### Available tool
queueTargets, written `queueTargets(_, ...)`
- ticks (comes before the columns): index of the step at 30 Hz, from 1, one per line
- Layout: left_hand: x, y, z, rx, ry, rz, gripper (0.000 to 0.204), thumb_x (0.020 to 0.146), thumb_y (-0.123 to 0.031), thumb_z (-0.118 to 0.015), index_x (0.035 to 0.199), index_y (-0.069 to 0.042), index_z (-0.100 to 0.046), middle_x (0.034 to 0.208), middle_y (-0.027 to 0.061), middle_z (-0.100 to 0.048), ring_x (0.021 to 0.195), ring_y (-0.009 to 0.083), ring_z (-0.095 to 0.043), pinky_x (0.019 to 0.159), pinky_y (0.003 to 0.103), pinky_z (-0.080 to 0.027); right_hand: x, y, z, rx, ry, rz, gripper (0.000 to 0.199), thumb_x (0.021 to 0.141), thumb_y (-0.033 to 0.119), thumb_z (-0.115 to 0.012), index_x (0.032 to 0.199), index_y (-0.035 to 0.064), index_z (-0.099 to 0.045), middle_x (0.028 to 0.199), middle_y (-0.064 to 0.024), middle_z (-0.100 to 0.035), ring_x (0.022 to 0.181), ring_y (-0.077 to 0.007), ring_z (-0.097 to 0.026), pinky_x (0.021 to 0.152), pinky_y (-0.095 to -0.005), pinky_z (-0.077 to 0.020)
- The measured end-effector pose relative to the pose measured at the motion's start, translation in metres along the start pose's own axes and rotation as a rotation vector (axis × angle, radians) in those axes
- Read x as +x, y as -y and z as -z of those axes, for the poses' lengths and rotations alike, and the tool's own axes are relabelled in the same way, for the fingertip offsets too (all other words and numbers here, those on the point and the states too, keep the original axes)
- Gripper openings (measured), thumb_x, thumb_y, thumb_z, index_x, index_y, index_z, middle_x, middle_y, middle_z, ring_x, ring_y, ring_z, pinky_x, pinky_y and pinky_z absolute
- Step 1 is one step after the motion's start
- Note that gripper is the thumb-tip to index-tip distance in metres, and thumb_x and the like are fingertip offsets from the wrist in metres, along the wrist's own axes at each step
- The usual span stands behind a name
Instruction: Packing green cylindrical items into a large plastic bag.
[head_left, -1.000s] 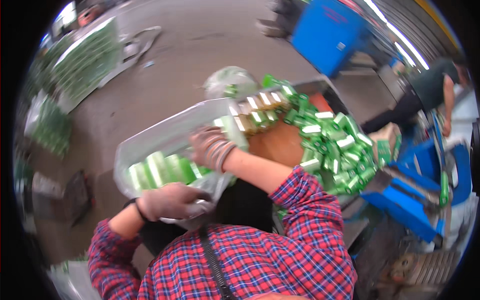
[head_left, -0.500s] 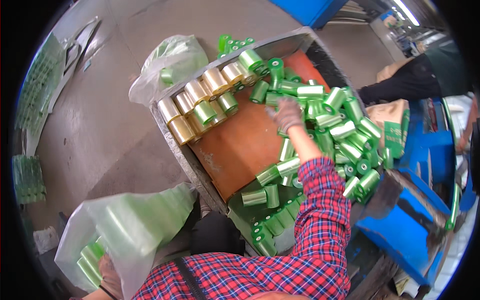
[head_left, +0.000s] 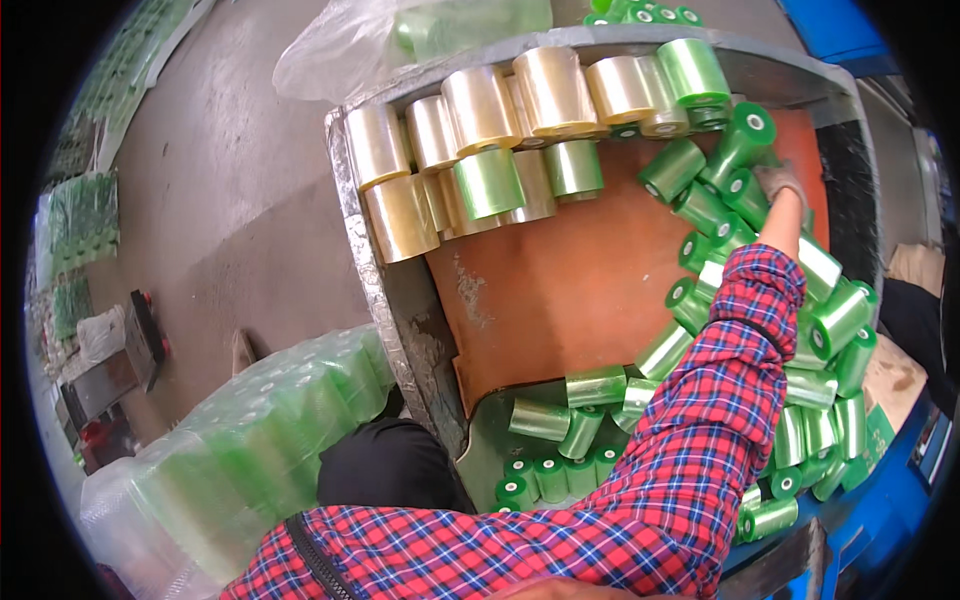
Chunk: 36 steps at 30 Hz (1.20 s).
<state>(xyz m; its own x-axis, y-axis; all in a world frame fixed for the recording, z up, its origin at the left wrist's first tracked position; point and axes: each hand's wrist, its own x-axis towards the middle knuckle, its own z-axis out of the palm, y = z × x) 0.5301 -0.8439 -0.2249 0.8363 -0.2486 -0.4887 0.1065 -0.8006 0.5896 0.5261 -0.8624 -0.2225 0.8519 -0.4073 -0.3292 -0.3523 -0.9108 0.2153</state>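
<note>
My right hand [head_left: 781, 183], in a greyish work glove, reaches into a pile of loose green film rolls [head_left: 820, 260] at the right side of a metal bin [head_left: 352, 220]. It touches the rolls there; its fingertips are partly hidden and blurred. Beside it lies a green roll [head_left: 745, 200] on its side. Along the bin's far wall, gold film rolls [head_left: 560, 90] stand stacked with several green ones among them. At my lower left rests a clear plastic bag [head_left: 230, 440] packed with rows of green rolls. My left hand is out of sight.
An orange sheet [head_left: 560, 300] lines the bin floor. Small green rolls [head_left: 550, 480] stand at the near edge. Beyond the far wall lies another clear bag [head_left: 340, 50]. Blue machinery [head_left: 925, 470] is at the right, and bagged rolls [head_left: 80, 220] stand on the left.
My right hand has moved farther right and deeper into the green pile. The head view has shifted closer over the bin. My left hand, formerly at the bag, has gone from view.
</note>
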Motion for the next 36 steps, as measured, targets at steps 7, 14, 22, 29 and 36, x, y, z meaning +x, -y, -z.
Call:
queueTargets(7,0.005,0.024,0.024,0.431,0.357,-0.175,0.053,0.073,-0.033,-0.063,0.12,-0.012,-0.052,0.119,0.0077,-0.054,0.117,0.0264,-0.045,0.093,0.044,-0.037,-0.082,0.098,0.082,0.334,0.584,-0.006,0.061,0.077,0.049,-0.052,0.121,0.0072,-0.05,0.125,-0.0151,-0.049,0.114,-0.0282,-0.049,0.094,-0.039,-0.0389)
queueTargets(14,-0.109,0.037,0.038,0.422,0.309,-0.288,0.051,0.073,-0.033,-0.063,0.118,-0.011,-0.052,0.117,0.008,-0.055,0.115,0.0265,-0.046,0.092,0.044,-0.038,-0.124,0.115,0.055,-0.004,0.075,-0.2,0.057,0.074,0.049,-0.058,0.113,0.0087,-0.058,0.122,-0.0099,-0.053,0.11,-0.0239,-0.053,0.088,-0.0408,-0.0446)
queueTargets(22,-0.213,0.101,0.071,0.38,0.218,-0.412,0.049,0.073,-0.032,-0.063,0.115,-0.011,-0.053,0.115,0.0083,-0.055,0.113,0.0266,-0.047,0.091,0.043,-0.038,-0.326,0.157,-0.08,0.42,0.216,0.365,0.028,0.079,0.032,-0.054,0.086,0.0054,-0.059,0.087,-0.0168,-0.062,0.073,-0.0315,-0.062,0.065,-0.0429,-0.0486)
queueTargets(29,-0.227,0.128,0.072,0.435,0.179,-0.437,0.047,0.072,-0.031,-0.063,0.113,-0.011,-0.054,0.113,0.0086,-0.056,0.111,0.0268,-0.048,0.09,0.043,-0.039,-0.317,0.002,0.041,0.636,-0.636,0.372,0.02,0.072,0.011,-0.062,0.091,0.0089,-0.062,0.089,-0.0118,-0.061,0.083,-0.0274,-0.058,0.075,-0.0342,-0.0452)
queueTargets(36,-0.232,0.117,0.054,0.454,0.193,-0.428,0.045,0.072,-0.031,-0.063,0.111,-0.01,-0.055,0.111,0.0088,-0.057,0.109,0.0269,-0.049,0.088,0.043,-0.04,-0.224,-0.316,0.055,0.099,-0.284,-0.263,0.054,0.082,0.05,-0.042,0.126,0.0196,-0.047,0.132,-0.0159,-0.04,0.12,-0.0319,-0.041,0.099,-0.0382,-0.0328)
